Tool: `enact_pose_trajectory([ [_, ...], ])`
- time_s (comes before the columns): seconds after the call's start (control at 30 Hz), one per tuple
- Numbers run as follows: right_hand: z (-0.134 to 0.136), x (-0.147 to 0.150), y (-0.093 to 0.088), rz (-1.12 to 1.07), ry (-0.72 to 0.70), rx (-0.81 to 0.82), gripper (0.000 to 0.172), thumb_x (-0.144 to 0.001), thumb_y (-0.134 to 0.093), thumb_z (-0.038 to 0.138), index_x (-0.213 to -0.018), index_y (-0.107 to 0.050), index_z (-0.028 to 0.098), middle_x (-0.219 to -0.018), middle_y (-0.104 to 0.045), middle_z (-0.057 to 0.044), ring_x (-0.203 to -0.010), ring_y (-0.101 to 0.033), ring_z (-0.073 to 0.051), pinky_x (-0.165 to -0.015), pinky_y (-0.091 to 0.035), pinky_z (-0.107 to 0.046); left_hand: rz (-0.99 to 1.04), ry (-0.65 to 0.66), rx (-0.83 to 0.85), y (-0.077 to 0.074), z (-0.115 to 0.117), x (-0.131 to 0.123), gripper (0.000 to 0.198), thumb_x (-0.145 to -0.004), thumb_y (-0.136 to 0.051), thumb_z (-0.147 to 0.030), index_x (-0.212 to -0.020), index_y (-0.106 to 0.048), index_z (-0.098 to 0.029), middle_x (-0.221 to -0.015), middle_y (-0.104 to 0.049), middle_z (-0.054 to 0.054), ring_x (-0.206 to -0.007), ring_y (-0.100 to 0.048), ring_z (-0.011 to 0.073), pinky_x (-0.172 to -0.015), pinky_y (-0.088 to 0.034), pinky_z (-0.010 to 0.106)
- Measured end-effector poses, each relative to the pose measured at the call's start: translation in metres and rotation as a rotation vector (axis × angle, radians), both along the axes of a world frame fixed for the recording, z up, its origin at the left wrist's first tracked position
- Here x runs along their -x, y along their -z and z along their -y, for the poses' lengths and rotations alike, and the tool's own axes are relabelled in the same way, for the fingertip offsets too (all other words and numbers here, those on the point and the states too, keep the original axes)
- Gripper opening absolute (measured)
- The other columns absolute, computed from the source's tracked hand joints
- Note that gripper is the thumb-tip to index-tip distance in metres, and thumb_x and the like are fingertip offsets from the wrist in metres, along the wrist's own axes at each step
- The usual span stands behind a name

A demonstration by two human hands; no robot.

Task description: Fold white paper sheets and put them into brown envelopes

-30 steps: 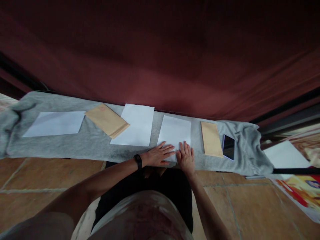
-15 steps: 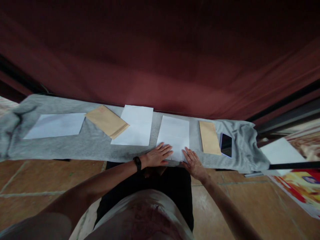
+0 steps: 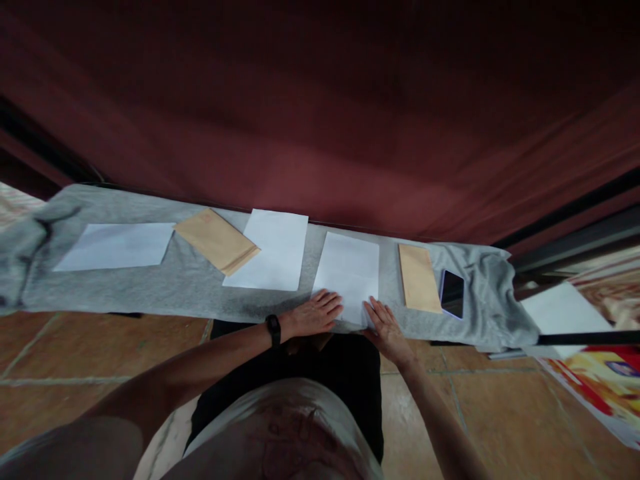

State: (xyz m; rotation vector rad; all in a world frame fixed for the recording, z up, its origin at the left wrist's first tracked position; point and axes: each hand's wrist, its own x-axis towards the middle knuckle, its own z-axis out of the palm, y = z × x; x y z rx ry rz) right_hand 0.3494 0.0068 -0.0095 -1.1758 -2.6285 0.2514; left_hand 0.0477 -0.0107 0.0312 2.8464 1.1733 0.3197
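Observation:
A white sheet of paper (image 3: 350, 267) lies before me on a grey cloth (image 3: 190, 297). My left hand (image 3: 315, 313) rests flat across its lower left corner, fingers stretched out. At the lower right edge of the same sheet lies my right hand (image 3: 385, 327), its fingers extended, the thumb hidden or hard to make out. To the left is another white sheet (image 3: 280, 250), partly covered by a brown envelope (image 3: 215, 240). A second brown envelope (image 3: 420, 279) lies right of my right hand.
Beside the right envelope is a phone (image 3: 453, 293). One more white sheet (image 3: 117, 245) lies far left on the cloth. A dark red curtain-like fabric (image 3: 320, 160) hangs behind. Off the right end are a white sheet (image 3: 565, 310) and a colourful printed bag (image 3: 610, 383).
My view has tilted slightly. Both hands stay on the sheet, the left fingers drawn a little closer together; the papers, envelopes and phone keep their places.

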Motion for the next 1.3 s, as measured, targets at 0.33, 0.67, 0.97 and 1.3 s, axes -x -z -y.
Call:
enact_pose_trajectory([
  [0.33, -0.004, 0.0, 0.002, -0.063, 0.03, 0.065, 0.077, -0.086, -0.067, 0.019, -0.156, -0.035, 0.024, -0.16, -0.039, -0.015, -0.147, -0.039, -0.029, -0.118, -0.034, -0.054, -0.028, -0.014, 0.053, -0.007, 0.005, -0.005, 0.035, -0.096, -0.047, -0.012, -0.129, -0.056, -0.016, -0.142, -0.059, 0.014, -0.136, -0.051, 0.0233, -0.118, -0.032, 0.041],
  [0.67, -0.003, 0.003, -0.005, -0.141, 0.075, 0.1, 0.062, -0.09, -0.066, 0.025, -0.149, -0.048, 0.027, -0.157, -0.044, -0.012, -0.144, -0.044, -0.028, -0.119, -0.035, -0.054, -0.073, -0.251, 0.053, 0.005, 0.012, 0.002, 0.046, -0.091, -0.043, -0.003, -0.133, -0.057, -0.011, -0.142, -0.059, 0.018, -0.133, -0.055, 0.0275, -0.111, -0.043, 0.044],
  [0.97, -0.007, 0.005, -0.005, -0.446, 0.217, 0.155, 0.066, -0.081, -0.054, 0.002, -0.141, -0.058, 0.029, -0.145, -0.058, -0.006, -0.138, -0.052, -0.022, -0.115, -0.044, -0.048, 0.151, -0.236, 0.145, -0.01, 0.018, 0.03, 0.03, -0.093, -0.05, -0.011, -0.113, -0.07, -0.021, -0.114, -0.075, 0.009, -0.101, -0.072, 0.0224, -0.092, -0.057, 0.036],
  [1.3, -0.005, 0.017, -0.013, -0.64, 0.319, 0.203, 0.042, -0.089, -0.047, 0.01, -0.117, -0.073, 0.027, -0.125, -0.072, -0.004, -0.125, -0.062, -0.022, -0.11, -0.049, -0.044, 0.699, -0.435, 0.423, 0.009, 0.008, 0.049, 0.05, -0.089, -0.061, -0.041, -0.136, -0.059, -0.024, -0.134, -0.067, 0.007, -0.12, -0.065, 0.024, -0.101, -0.055, 0.039],
])
